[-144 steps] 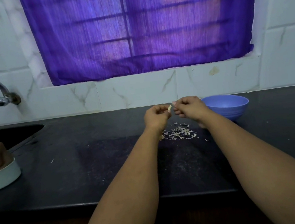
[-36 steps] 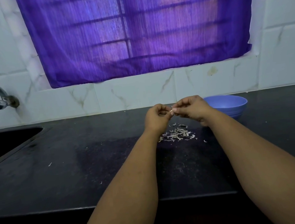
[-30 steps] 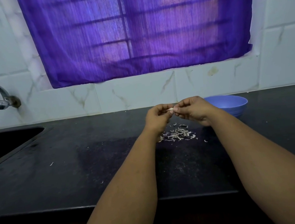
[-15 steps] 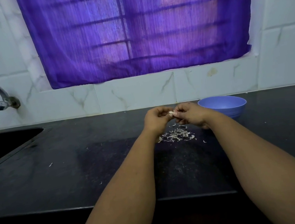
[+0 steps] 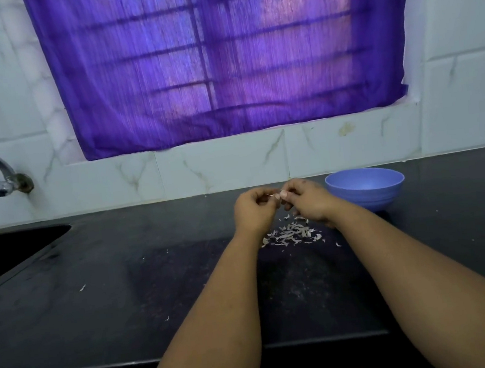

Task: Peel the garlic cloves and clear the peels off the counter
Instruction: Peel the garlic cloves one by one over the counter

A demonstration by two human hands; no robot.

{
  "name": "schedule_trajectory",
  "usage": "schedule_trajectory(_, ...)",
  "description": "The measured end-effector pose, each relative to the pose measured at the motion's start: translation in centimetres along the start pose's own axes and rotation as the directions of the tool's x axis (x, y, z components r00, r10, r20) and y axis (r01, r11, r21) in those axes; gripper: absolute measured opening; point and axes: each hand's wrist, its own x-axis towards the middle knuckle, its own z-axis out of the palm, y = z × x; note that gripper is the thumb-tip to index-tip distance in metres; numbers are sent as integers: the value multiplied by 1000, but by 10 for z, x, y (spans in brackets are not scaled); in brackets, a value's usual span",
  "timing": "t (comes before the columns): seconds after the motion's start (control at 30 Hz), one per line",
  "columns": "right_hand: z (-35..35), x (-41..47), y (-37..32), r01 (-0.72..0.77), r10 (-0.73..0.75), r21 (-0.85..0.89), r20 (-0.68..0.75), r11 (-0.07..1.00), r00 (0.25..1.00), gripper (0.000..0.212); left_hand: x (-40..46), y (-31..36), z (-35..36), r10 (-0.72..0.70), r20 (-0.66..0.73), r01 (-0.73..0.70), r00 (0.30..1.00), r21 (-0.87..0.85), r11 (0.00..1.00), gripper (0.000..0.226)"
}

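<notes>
Garlic clove [image 5: 278,194]: a small pale piece held up over the counter, between the fingertips of both hands; most of it is hidden by the fingers, so how much skin is on it cannot be told.
Left hand [image 5: 254,208]: fingers curled in, thumb and forefinger pinching the left end of the clove.
Right hand [image 5: 308,199]: fingers curled, fingertips pinching the right end of the clove, knuckles turned toward the wall; it meets the left hand at the clove.
Peels [image 5: 293,234]: a loose heap of thin pale flakes on the counter, right under and just in front of the two hands, with one stray flake a little to its right.
Stray bits [image 5: 82,288]: a few single flakes lie well apart from the heap, out on the left part of the counter.
Counter [image 5: 126,288]: dark stone, dusty in front of the heap.
Bowl [image 5: 365,188]: blue, upright on the counter just right of the right hand, near the wall; its inside is not visible.
Sink [image 5: 7,253]: dark basin sunk in the counter at far left.
Tap [image 5: 2,178]: metal, fixed on the tiled wall above the sink.
Curtain [image 5: 220,56]: purple cloth over the window behind the counter.
</notes>
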Motion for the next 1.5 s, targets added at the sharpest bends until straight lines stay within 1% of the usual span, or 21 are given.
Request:
schedule_trajectory(0.1,1,1,-2,43,-39,55,-69,998,997,11,-2,0,-1,3,-11,-3,1000,43,999,5)
schedule_trajectory(0.17,-3,0,-3,66,-60,57,-104,996,993,12,-3,0,-1,2,2,-2,1000,38,999,5)
schedule_trajectory(0.3,-3,1,-1,69,-60,58,-150,996,987,25,-3,0,0,-53,16,54,998,-14,998,12)
schedule_trajectory(0.43,-2,5,-3,70,-37,189,-175,979,984,11,0,-2,1,-74,-13,75,997,31,997,18)
schedule_trajectory(0.47,-3,5,-4,67,-29,199,-187,978,982,10,0,-2,1,-81,-23,82,996,37,996,19)
schedule_trajectory(0.5,-4,5,-3,64,-27,175,-205,983,978,11,1,-3,1,-87,-31,88,996,28,996,19)
schedule_trajectory(0.57,-8,4,0,49,-36,47,-242,998,970,12,1,-3,0,-99,-42,98,994,-5,995,19)
schedule_trajectory(0.63,-11,2,4,14,-35,-91,-226,996,974,9,1,-4,0,-106,-45,105,993,-31,994,21)
schedule_trajectory(0.67,-13,2,6,-11,-19,-145,-200,989,980,5,2,-4,0,-108,-49,107,993,-38,994,22)
schedule_trajectory(0.7,-13,2,7,-41,9,-175,-183,984,983,5,1,-4,1,-110,-52,108,993,-45,993,22)
schedule_trajectory(0.73,-12,3,8,-66,39,-156,-173,986,984,9,1,-4,1,-112,-57,109,992,-54,993,21)
schedule_trajectory(0.77,-11,4,8,-89,78,-62,-160,994,984,11,0,-3,1,-112,-61,107,992,-77,991,19)
schedule_trajectory(0.8,-9,4,6,-102,116,98,-138,990,984,10,0,-1,1,-120,-62,112,991,-129,985,17)
schedule_trajectory(0.87,-6,4,0,-119,166,383,-93,916,982,4,-2,6,1,-170,-57,142,984,-330,933,11)
schedule_trajectory(0.9,-6,4,-1,-115,173,440,-94,891,980,4,-3,8,0,-194,-52,154,980,-424,892,11)
schedule_trajectory(0.93,-5,6,-1,-107,174,460,-106,881,979,6,-2,9,0,-209,-51,160,976,-480,862,11)
schedule_trajectory(1.03,-5,8,0,-80,159,428,-153,900,975,7,-1,7,0,-207,-30,165,978,-495,853,9)
schedule_trajectory(1.17,-2,5,-2,-36,91,451,-100,892,991,3,2,4,2,-192,-15,162,981,-471,867,6)
schedule_trajectory(1.23,0,5,-2,-26,69,449,-79,893,994,8,3,3,3,-194,-15,164,981,-468,868,4)
schedule_trajectory(1.33,2,5,-3,-23,71,450,-90,893,993,17,4,3,2,-177,-46,136,983,-462,877,7)
schedule_trajectory(1.5,0,2,-5,-15,68,454,-101,891,993,7,0,7,4,-118,16,113,993,-427,897,7)
